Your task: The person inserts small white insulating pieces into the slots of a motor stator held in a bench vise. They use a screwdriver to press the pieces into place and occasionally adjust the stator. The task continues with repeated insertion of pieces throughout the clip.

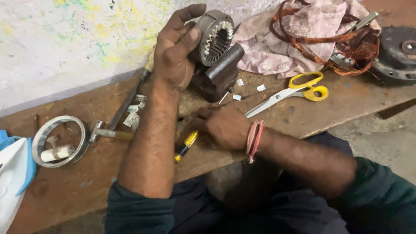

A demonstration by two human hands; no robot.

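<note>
My left hand (175,50) grips a round grey motor stator (215,37) with slotted inner teeth and holds it tilted on a dark metal block (219,73) on the wooden bench (346,104). My right hand (223,126) rests low on the bench in front of the block, fingers curled; what it holds is hidden. A yellow-handled screwdriver (185,146) lies just left of it. Small white paper strips (135,113) lie near my left wrist.
Yellow-handled scissors (294,90) lie to the right. Behind them sit a pink cloth (299,34), a tangle of copper wire (353,54) and a dark motor cover (396,54). A metal ring (60,141) and a hammer (110,133) lie at left.
</note>
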